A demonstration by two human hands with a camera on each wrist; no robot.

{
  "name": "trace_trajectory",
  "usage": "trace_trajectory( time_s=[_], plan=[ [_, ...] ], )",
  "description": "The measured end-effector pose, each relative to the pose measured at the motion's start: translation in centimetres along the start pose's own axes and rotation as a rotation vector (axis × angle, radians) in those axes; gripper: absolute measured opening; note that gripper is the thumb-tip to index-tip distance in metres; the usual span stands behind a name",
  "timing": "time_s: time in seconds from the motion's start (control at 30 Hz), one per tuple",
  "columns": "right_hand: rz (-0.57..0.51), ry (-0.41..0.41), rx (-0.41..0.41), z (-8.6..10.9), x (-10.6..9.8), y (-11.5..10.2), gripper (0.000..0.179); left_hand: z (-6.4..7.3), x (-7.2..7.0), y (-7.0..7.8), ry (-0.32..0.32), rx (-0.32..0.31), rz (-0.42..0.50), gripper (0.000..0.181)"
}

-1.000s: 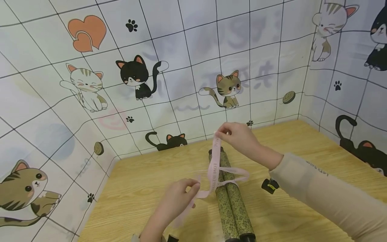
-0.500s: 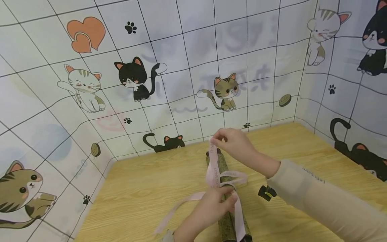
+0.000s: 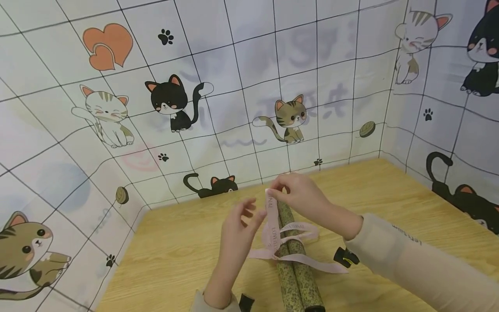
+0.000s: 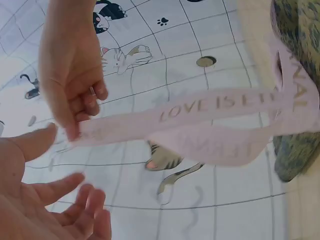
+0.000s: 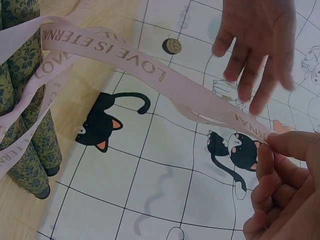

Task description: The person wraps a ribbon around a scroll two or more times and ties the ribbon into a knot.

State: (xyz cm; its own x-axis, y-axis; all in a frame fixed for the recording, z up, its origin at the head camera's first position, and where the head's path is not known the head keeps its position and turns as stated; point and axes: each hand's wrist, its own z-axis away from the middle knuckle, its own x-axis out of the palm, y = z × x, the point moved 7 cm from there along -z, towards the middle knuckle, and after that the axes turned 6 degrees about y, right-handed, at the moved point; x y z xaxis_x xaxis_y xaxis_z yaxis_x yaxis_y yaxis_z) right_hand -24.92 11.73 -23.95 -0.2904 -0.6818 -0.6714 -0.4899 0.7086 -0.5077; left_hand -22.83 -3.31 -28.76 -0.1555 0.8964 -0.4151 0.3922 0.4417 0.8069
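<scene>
Two rolled scrolls in dark floral cloth with black end caps lie side by side on the table. Around their middle goes a pink ribbon printed "LOVE IS ETERNAL". One loop of it spreads to the right, and a loose tail crosses the scrolls toward the right. My right hand pinches the top of a raised ribbon loop between thumb and fingertips, stretching it upward. Just left of that loop, my left hand is raised with fingers spread and nothing in them; in the left wrist view its fingers stand apart from the ribbon.
Wood-grain table surface extends on both sides of the scrolls. Behind it stands a gridded wall covering printed with cats. A small black device sits by the right cuff, another by the left.
My left hand has brought a ribbon tail across the scrolls to the right, released it and risen toward my right hand. My right hand keeps its pinch, slightly lower and further left.
</scene>
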Motion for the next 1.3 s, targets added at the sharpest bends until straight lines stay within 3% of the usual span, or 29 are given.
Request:
trace_trajectory(
  time_s=[0.03, 0.1, 0.2, 0.3, 0.57, 0.73, 0.87, 0.97, 1.17, 1.3],
  plan=[
    [0.002, 0.004, -0.009, 0.0, 0.0, -0.1, 0.013, -0.4, -0.1, 0.2, 0.014, 0.034, -0.026, 0.040],
    [0.008, 0.012, -0.026, 0.1, -0.1, -0.3, 0.013, -0.9, 0.5, 0.2, -0.018, 0.061, -0.058, 0.047],
    [0.005, 0.020, -0.040, 0.1, -0.2, -0.6, 0.013, -1.2, 1.4, -0.4, -0.055, 0.031, -0.018, 0.044],
    [-0.002, 0.019, -0.041, 0.0, -0.2, -0.7, 0.013, -1.3, 1.8, -0.8, -0.046, -0.008, 0.045, 0.038],
    [0.007, 0.019, -0.032, 0.0, -0.3, -1.0, 0.018, -2.1, 1.6, -1.0, -0.006, 0.010, 0.117, 0.022],
    [0.019, -0.092, -0.030, 2.2, 1.8, 0.1, 0.018, -2.4, 0.6, -1.4, 0.080, -0.043, 0.205, 0.019],
    [0.177, -0.254, -0.200, 5.5, 5.4, 0.9, 0.011, -2.5, -0.1, -1.5, 0.115, -0.041, 0.210, 0.017],
    [0.278, -0.337, -0.279, 7.4, 7.7, 1.4, 0.017, -2.5, -0.2, -1.5, 0.108, -0.038, 0.235, 0.018],
    [0.332, -0.362, -0.327, 8.7, 9.5, 1.9, 0.019, -2.3, -0.5, -1.8, 0.106, -0.059, 0.256, 0.020],
    [0.269, -0.357, -0.294, 8.5, 9.2, 2.0, 0.015, -2.4, -1.2, -2.8, 0.120, -0.136, 0.280, 0.022]
  ],
)
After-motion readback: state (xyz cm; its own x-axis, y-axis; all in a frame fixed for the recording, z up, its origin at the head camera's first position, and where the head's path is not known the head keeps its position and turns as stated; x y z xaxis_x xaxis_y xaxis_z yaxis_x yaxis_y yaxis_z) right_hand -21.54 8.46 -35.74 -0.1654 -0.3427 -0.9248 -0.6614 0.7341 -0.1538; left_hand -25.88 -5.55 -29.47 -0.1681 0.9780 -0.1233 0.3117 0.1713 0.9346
